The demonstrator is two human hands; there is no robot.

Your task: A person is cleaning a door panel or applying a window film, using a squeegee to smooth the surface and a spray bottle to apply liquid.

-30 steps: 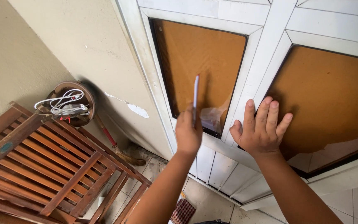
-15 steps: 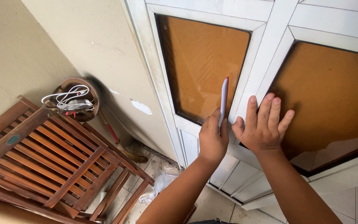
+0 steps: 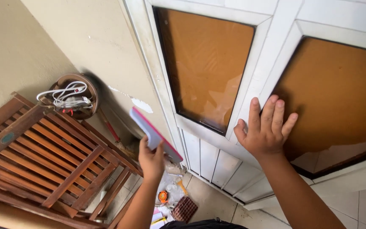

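Head view, looking down along a white double door (image 3: 272, 55) with two amber glass panes. Left hand (image 3: 151, 159) lowered beside the left edge of the door, fingers curled tight around the lower part of a flat tool, probably a small window squeegee (image 3: 154, 135) with a pale blue-grey blade and a pink edge. Tool held tilted, upper end toward the beige wall (image 3: 85, 38), lower end toward the bottom corner of the left pane (image 3: 208, 63); not touching the glass at this moment, just clear of the frame. Grip closed and firm, seemingly to keep the thin blade from slipping.

Right hand (image 3: 265, 131) laid flat on the door, fingers spread open and holding nothing, palm over the white centre post and fingertips reaching onto the left edge of the right pane (image 3: 339, 93). Placed so, most likely, to steady the body or to keep the door leaf from moving.

Below the left pane, white slatted panels going down to the tiled floor (image 3: 217, 199). On the floor near the bottom corner of the door, a small heap of packets and wrappers (image 3: 172, 203). At the left, a folded wooden slatted chair (image 3: 43, 157) leaning against the wall, and above it a round brown holder with white cables (image 3: 70, 95). Behind the chair, a thin red stick (image 3: 109, 127), leaned in the corner.
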